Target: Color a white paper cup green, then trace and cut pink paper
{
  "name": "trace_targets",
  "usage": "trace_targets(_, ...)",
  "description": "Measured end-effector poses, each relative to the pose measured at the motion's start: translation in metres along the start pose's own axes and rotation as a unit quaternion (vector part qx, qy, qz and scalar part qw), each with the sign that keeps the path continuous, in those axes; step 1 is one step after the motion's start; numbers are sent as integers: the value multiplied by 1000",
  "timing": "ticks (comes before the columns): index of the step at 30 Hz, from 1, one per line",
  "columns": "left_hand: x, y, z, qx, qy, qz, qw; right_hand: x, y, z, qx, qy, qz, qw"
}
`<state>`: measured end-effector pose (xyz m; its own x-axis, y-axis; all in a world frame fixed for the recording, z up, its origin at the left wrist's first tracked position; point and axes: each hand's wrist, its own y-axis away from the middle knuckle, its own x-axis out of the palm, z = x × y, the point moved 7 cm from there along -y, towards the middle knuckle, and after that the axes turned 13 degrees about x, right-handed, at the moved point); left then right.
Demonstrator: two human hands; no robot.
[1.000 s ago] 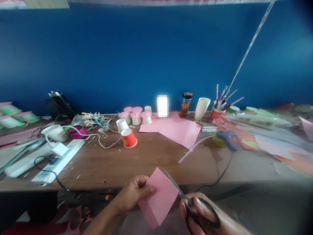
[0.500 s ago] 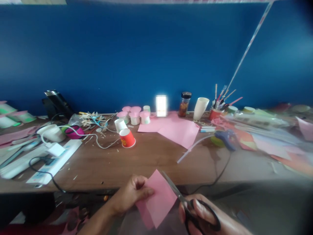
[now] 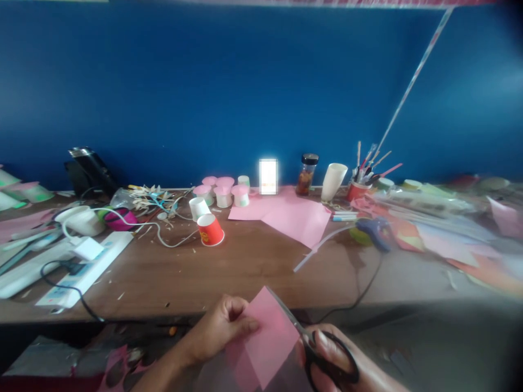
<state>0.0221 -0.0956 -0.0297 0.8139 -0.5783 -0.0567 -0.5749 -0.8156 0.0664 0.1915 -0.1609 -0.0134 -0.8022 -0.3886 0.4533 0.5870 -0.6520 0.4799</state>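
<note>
Pinched between the thumb and fingers of my left hand (image 3: 223,329) is a piece of pink paper (image 3: 272,337), folded or doubled, held in front of the table edge. My right hand (image 3: 327,354) is closed around the black handles of a pair of scissors (image 3: 304,330). The scissor blades lie along the paper's upper right edge, partly behind it. Past the hands, on the table, a red paper cup (image 3: 211,230) leans against a white cup (image 3: 199,208).
Several small cups with pink tops (image 3: 224,188) stand near the wall. Larger pink sheets (image 3: 296,218) lie mid-table. A power strip (image 3: 87,272) with cables is at left; a glue gun (image 3: 373,231), a jar (image 3: 307,174) and a cup of tools (image 3: 359,189) are at right.
The scissors have moved left against the pink paper, and their blades now sit at its edge. The paper has shifted slightly right and down. The view has turned slightly.
</note>
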Motion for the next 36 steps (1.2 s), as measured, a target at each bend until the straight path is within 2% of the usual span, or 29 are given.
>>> trace_targets(2, 0, 1, -1, 3, 2, 6, 1000, 2, -1, 2, 6, 14, 25, 1000)
trace_targets(7, 5, 5, -1, -15, 7, 44, 999, -6, 0, 6, -22, -45, 24, 998)
trace_targets(11, 1, 4, 3, -18, 70, -5, 997, -9, 4, 4, -34, -74, 42, 996)
trace_targets(17, -3, -1, 7, -23, 114, -42, 992, -5, 14, 16, -57, 38, 90, 994)
trace_targets(23, -6, 1, 4, -29, 116, -55, 991, -10, 17, 14, -31, 104, 90, 990)
trace_targets(29, -3, -2, 5, -28, 109, -30, 993, -11, 16, 7, -2, 149, 92, 985)
trace_targets(36, 9, -4, 2, -8, 0, 33, 999, -7, 8, 9, -9, 97, 81, 992)
